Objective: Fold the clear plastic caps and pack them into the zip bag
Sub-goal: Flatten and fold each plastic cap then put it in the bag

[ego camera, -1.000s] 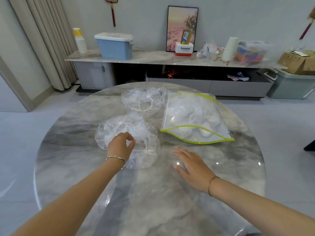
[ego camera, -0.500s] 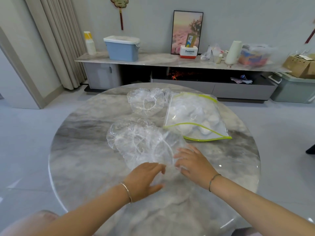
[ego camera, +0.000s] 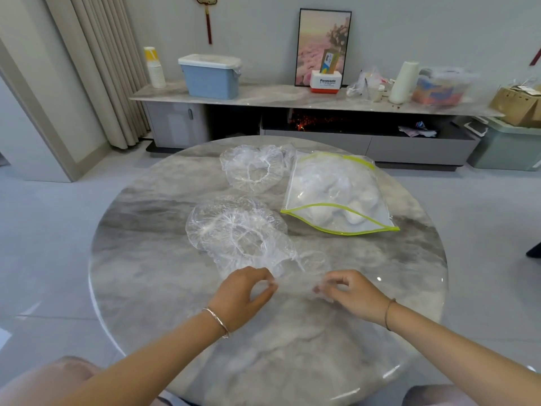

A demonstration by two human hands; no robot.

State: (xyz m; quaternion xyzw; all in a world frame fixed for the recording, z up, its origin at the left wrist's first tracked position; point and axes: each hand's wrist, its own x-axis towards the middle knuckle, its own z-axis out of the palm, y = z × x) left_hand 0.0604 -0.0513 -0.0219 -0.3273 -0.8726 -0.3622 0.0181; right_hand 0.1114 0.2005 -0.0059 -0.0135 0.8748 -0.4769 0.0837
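Observation:
A clear plastic cap [ego camera: 248, 244] with a white elastic rim lies crumpled near the middle of the round marble table [ego camera: 146, 273]. My left hand [ego camera: 244, 294] pinches its near edge on the left. My right hand [ego camera: 351, 297] pinches the same near edge on the right, and the thin plastic stretches between them. Another clear cap [ego camera: 253, 169] rests at the far side. To its right lies the zip bag [ego camera: 333, 191] with a yellow-green border, with several white folded caps inside and its mouth facing me.
Beyond the table runs a long low cabinet [ego camera: 292, 98] carrying a blue bin [ego camera: 210, 76], a picture, a paper roll and boxes. Curtains hang at the left. My knees show below the table's near edge.
The near cap has been dragged toward me. Both hands went from flat on it to pinching its near edge, spread apart.

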